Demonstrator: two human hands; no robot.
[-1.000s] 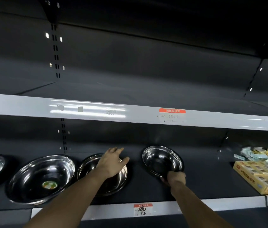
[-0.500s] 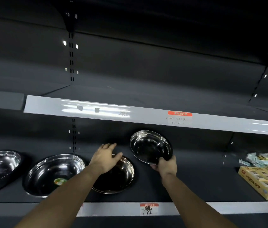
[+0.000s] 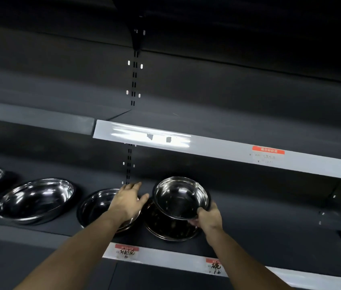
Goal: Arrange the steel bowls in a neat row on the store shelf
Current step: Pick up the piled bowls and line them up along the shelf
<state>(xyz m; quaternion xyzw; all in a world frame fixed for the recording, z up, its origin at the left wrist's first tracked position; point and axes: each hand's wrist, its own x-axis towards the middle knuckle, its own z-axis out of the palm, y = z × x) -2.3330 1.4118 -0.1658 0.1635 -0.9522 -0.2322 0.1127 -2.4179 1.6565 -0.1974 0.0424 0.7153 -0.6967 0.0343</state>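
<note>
Steel bowl (image 3: 181, 196), tilted, is gripped at its near rim by the right hand (image 3: 209, 217), above a dark bowl (image 3: 169, 229) on the shelf (image 3: 259, 222). The left hand (image 3: 127, 200) lies spread, apparently touching the left neighbouring bowl (image 3: 96, 207).

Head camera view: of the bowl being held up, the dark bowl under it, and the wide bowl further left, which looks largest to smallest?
1. Wide bowl, largest.
2. Dark bowl, partly covered, so unsure.
3. Held bowl in the right hand, smallest, though raised nearer the camera.
</note>
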